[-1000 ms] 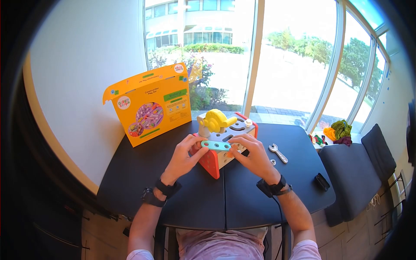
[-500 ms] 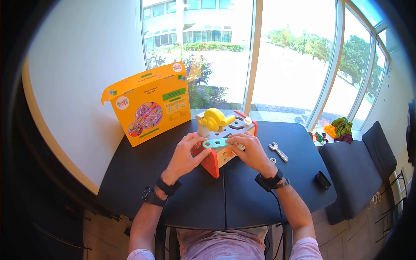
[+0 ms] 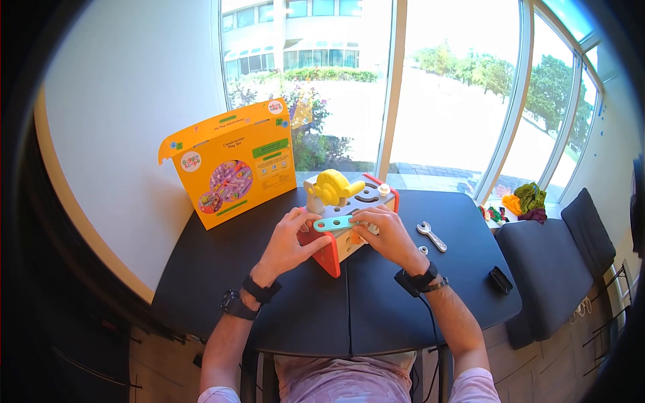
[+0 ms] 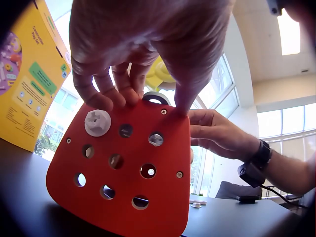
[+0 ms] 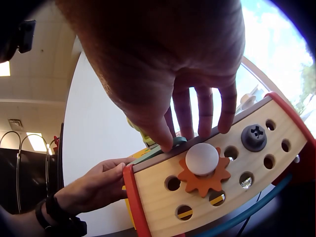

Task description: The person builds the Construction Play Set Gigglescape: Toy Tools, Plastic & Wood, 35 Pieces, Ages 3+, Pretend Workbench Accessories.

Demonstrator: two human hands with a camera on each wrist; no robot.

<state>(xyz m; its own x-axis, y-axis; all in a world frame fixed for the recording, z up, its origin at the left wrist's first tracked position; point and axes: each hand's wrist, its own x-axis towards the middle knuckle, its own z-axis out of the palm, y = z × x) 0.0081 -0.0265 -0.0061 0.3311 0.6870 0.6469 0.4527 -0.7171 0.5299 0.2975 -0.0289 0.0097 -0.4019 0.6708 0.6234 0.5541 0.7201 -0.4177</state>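
Note:
A teal strip with holes (image 3: 334,224) lies along the front top edge of a toy workbench with red end panels (image 4: 163,207). My left hand (image 3: 285,238) holds the strip's left end between thumb and fingers, fingertips right at the red panel's upper edge. At the other end, my right hand (image 3: 390,235) pinches the strip with thumb and fingers. On the wooden side below sit an orange gear (image 5: 205,180), a white round knob (image 5: 202,159) and a grey screw (image 5: 254,138). A white bolt head (image 4: 98,123) is set in the red panel. A yellow toy piece (image 3: 330,187) stands on top.
A yellow construction set box (image 3: 235,164) stands at the back left of the black table (image 3: 302,316). Right of the workbench lie a toy wrench (image 3: 431,237) and a small white nut (image 3: 423,250). Farther right is a black case (image 3: 499,280).
The strip's right end has tilted up slightly and my right hand has shifted a little inward over it. The left hand stays at the left end.

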